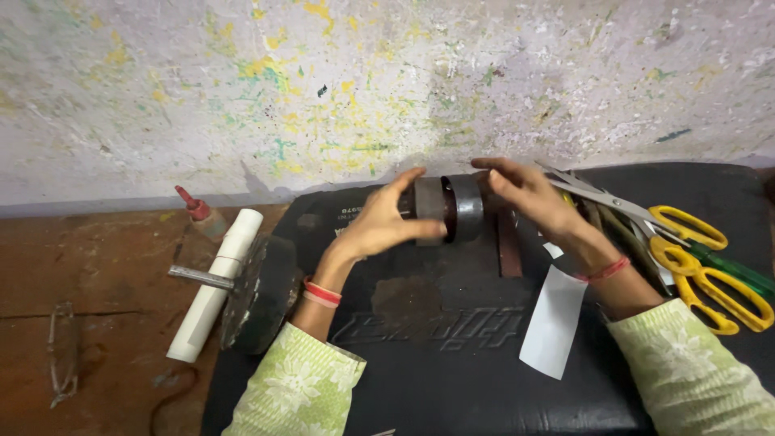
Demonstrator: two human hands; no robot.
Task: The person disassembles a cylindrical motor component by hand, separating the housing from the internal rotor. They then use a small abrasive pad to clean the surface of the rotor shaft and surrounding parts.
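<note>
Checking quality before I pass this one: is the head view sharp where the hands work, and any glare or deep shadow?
Head view: left hand and right hand slightly motion-blurred around the dark cylinder; scissors sharper; lighting soft and even, no glare; dark mat keeps faint detail.

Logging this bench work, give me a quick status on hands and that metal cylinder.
Left hand and right hand both grip the dark metal cylinder from either end. Cylinder over black mat. Yellow-handled scissors close by right wrist.
</note>
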